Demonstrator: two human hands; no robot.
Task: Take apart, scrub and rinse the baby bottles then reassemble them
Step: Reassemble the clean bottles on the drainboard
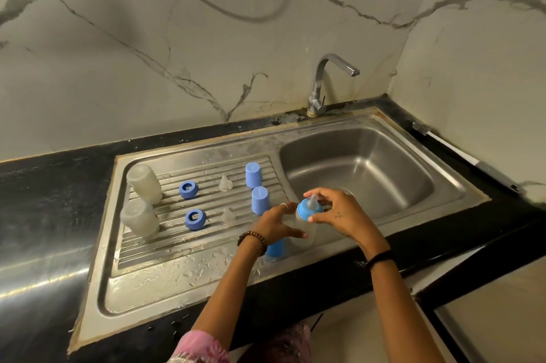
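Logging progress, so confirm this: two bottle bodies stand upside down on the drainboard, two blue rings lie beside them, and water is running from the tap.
One thing is wrong: the head view shows no water coming from the tap. The two bottle bodies do stand upside down on the drainboard, with two blue rings beside them.

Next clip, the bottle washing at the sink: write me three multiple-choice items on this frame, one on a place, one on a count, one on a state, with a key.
1. Where do the two bottle bodies stand upside down?
A. in the sink basin
B. at the left end of the drainboard
C. on the black counter

2. How many loose blue collar rings lie on the drainboard?
A. two
B. four
C. none

3. What is the state of the bottle in the hands?
A. bare, no top
B. capped
C. blue collar and teat on, no cap

Key: 1 B, both sit inverted on the ridges at the left. 2 A, one ring beside each inverted body. 3 C, the left hand holds the body, the right hand grips the collar, and the teat is exposed.
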